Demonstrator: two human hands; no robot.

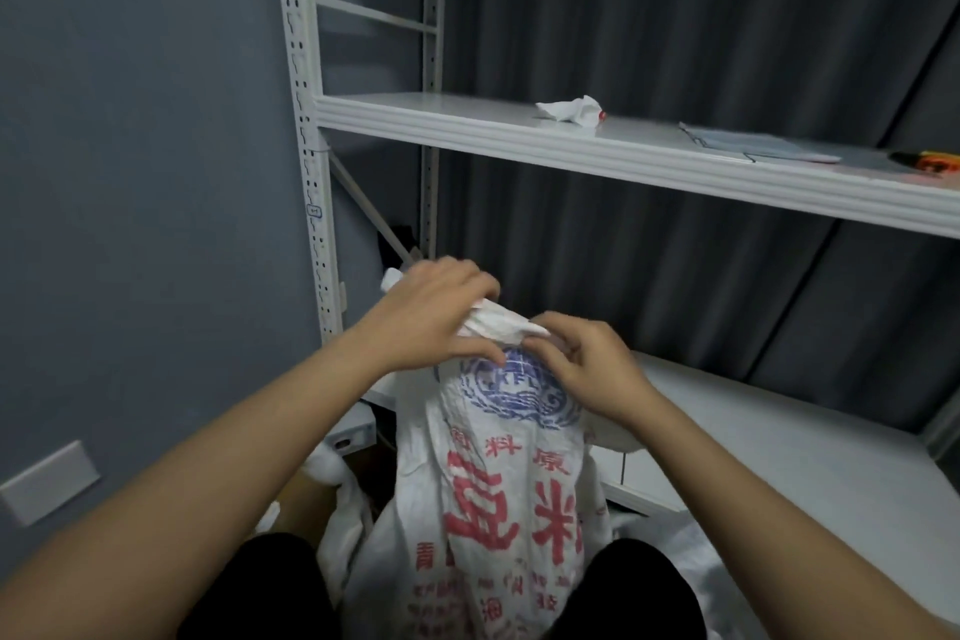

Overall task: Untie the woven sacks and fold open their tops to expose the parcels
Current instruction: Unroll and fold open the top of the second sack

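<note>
gripping the twisted neck (493, 322) of the woven sack (498, 483) below the white shelf (623, 146), left hand (431, 317) curls round it while right hand (587, 369) pinches its tip.

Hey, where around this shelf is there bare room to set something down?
The upper shelf is bare from its left post to the crumpled tissue; past that it's crowded with papers and an orange tool. The lower shelf right of the sack is bare.
</note>
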